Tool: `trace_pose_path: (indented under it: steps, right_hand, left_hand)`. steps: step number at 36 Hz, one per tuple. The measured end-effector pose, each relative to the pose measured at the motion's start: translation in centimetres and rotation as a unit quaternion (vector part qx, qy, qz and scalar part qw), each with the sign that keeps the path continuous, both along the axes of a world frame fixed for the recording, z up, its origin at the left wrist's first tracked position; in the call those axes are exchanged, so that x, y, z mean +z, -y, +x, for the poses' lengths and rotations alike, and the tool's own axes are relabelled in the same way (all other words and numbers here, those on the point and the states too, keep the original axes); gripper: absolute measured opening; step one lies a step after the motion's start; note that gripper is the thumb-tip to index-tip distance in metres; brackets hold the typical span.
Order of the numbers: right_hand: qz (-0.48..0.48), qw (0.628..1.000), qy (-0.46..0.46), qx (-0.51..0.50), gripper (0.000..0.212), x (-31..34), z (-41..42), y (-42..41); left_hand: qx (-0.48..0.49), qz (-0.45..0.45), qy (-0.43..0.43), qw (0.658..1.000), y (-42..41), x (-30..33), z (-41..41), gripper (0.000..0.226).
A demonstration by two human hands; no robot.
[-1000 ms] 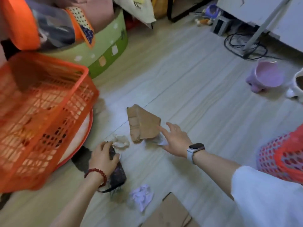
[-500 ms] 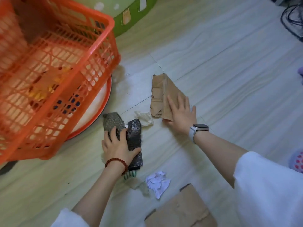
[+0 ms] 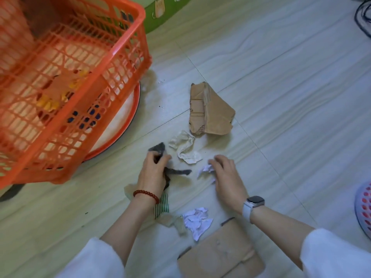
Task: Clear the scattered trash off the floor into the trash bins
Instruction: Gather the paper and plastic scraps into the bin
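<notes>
My left hand (image 3: 153, 173) is closed around a dark grey crumpled wrapper (image 3: 159, 148) on the floor. My right hand (image 3: 226, 177) curls over a small white paper ball (image 3: 205, 170), fingertips touching it. Between the hands lies a cream crumpled paper (image 3: 185, 147). A folded brown cardboard piece (image 3: 210, 111) rests farther away. Nearer to me are another white paper wad (image 3: 197, 220), a green-striped scrap (image 3: 161, 205) and a flat cardboard piece (image 3: 220, 255). An orange mesh basket (image 3: 66, 93) holding some trash stands at the left.
The basket sits on a round red-rimmed tray (image 3: 128, 119). A green tub (image 3: 160, 13) is behind it. A pink mesh bin (image 3: 364, 207) shows at the right edge, and black cables (image 3: 363, 19) at the top right.
My right hand has left the brown cardboard and come back to the small white paper ball. My left hand has bunched the dark wrapper tighter.
</notes>
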State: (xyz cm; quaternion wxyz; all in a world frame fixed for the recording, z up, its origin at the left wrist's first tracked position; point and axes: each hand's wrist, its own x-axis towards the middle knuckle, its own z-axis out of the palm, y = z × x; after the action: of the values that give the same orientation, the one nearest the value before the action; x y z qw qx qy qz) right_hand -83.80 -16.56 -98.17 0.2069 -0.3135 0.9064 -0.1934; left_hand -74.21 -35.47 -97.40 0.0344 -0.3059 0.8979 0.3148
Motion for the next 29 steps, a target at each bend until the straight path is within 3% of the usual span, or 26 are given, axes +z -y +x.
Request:
trace_pose_path:
  steps: [4,7,9,14,19,22,24,29]
  right_hand:
    - [-0.102,0.994,-0.028,0.026,0.072,1.3,-0.1,2.6]
    - [-0.068,0.991,-0.097,0.059,0.074,1.9,-1.6,5.8]
    - [-0.007,0.987,-0.111,0.114,0.063,2.4,-2.4,8.1]
    - [0.128,0.971,0.011,0.204,0.050,1.3,-2.4,9.5]
    - [0.135,0.969,0.054,0.197,0.087,1.6,1.1,6.5]
    - [0.156,0.961,0.029,0.224,0.094,1.1,4.6,3.8]
    - [0.149,0.958,-0.003,0.243,0.090,0.7,6.6,2.5]
    - [0.170,0.945,-0.047,0.277,0.076,0.3,7.4,1.5]
  left_hand:
    - [0.128,0.010,-0.115,0.985,1.7,1.3,1.1,0.050]
    - [0.196,0.015,-0.136,0.971,2.5,2.5,2.4,0.052]
    - [0.218,0.005,-0.107,0.970,2.7,3.0,3.5,0.048]
    - [0.143,-0.046,-0.035,0.988,2.1,3.2,6.0,0.032]
    - [0.049,-0.081,0.077,0.993,0.0,2.8,7.0,0.042]
    - [-0.026,-0.079,0.116,0.990,-1.4,0.8,7.9,0.052]
    - [-0.035,-0.087,0.147,0.985,-1.9,-0.5,8.5,0.063]
    - [-0.043,-0.075,0.134,0.987,-1.9,-1.7,9.6,0.081]
